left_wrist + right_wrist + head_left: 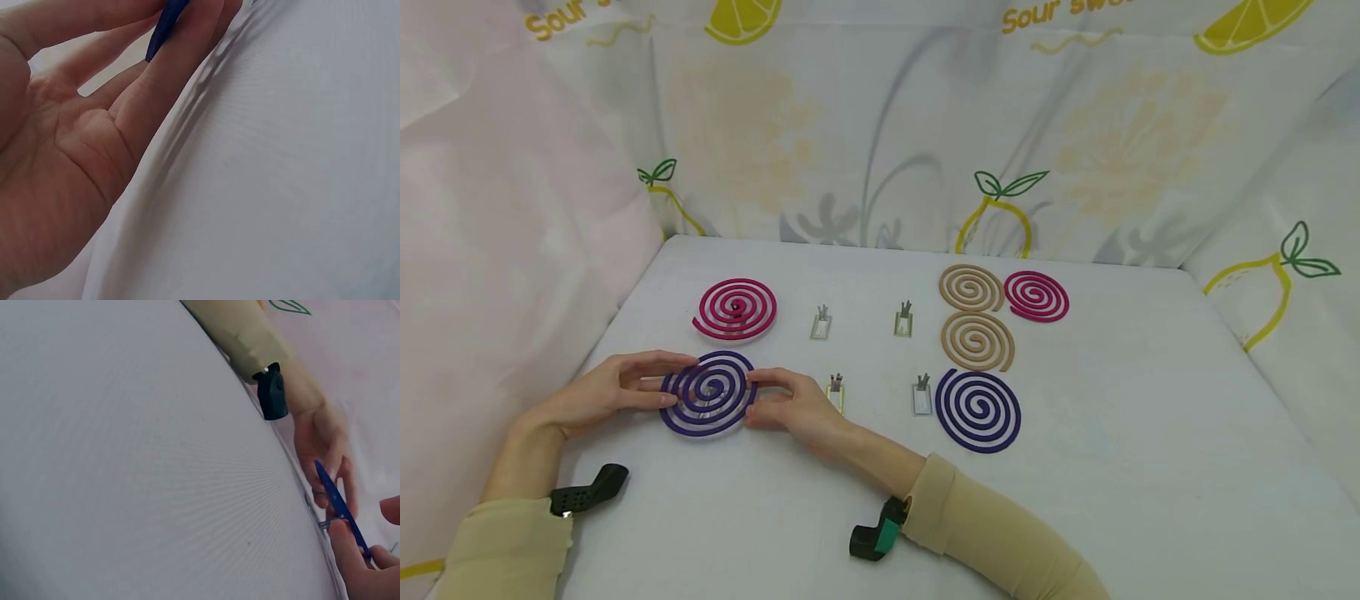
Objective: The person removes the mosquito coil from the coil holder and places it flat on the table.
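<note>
Both hands pinch one purple spiral coil [708, 393] at lower left of the head view: left hand [602, 392] grips its left edge, right hand [793, 408] its right edge, above the white table [1112, 467], beside a small metal stand [836, 393].

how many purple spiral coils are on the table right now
2. One purple coil sits at front left, held between the left hand and right hand. The other purple coil lies free at front right, below the tan coils. None appear hidden.
</note>
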Motion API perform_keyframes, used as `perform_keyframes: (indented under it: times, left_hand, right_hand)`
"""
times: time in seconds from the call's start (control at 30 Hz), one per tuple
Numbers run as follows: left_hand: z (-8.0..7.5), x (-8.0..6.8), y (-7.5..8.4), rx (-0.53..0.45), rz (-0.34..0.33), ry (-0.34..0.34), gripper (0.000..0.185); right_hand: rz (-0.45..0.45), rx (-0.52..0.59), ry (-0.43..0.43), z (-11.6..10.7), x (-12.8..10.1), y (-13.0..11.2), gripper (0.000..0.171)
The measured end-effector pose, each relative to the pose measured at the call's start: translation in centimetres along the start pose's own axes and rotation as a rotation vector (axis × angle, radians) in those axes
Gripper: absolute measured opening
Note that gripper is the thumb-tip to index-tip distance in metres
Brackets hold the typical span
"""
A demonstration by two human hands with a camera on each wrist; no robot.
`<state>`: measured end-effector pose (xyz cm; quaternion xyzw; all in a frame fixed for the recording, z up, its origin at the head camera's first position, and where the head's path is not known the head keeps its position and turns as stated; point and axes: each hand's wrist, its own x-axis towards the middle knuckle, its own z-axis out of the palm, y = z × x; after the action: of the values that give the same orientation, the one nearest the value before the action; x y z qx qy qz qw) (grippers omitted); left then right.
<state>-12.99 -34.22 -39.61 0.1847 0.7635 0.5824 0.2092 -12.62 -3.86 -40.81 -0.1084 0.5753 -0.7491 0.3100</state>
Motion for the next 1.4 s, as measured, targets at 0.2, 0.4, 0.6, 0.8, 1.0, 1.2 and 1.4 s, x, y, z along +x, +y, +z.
perform_keyframes:
  times: [0.2, 0.4, 0.6, 0.8, 1.0, 1.2, 1.4]
  left_hand:
    - [-0.01, 0.04, -0.02, 0.041, -0.019, 0.025, 0.047]
    - [0.2, 0.12, 0.15, 0.073, -0.069, 0.054, 0.046]
    - [0.21, 0.02, 0.11, 0.067, -0.069, 0.062, 0.046]
    - [0.07, -0.16, 0.12, 0.062, -0.057, 0.068, 0.045]
    - [0.05, -0.24, 0.3, 0.068, -0.043, 0.079, 0.045]
    - [0.1, -0.1, 0.47, 0.097, -0.041, 0.108, 0.045]
    - [0.15, 0.01, 0.58, 0.087, -0.022, 0.101, 0.045]
  right_hand:
    - [-0.005, -0.001, -0.009, -0.09, -0.06, -0.09, 0.045]
    - [-0.002, 0.0, -0.01, -0.18, -0.12, -0.18, 0.045]
    - [0.003, -0.007, -0.011, -0.18, -0.08, -0.13, 0.045]
    - [0.006, -0.012, -0.021, -0.22, 0.06, 0.01, 0.046]
    - [-0.005, -0.005, -0.026, -0.27, 0.07, 0.07, 0.047]
    - [-0.032, 0.024, -0.003, -0.3, 0.14, 0.06, 0.047]
    - [-0.055, 0.037, 0.03, -0.37, 0.24, 0.06, 0.045]
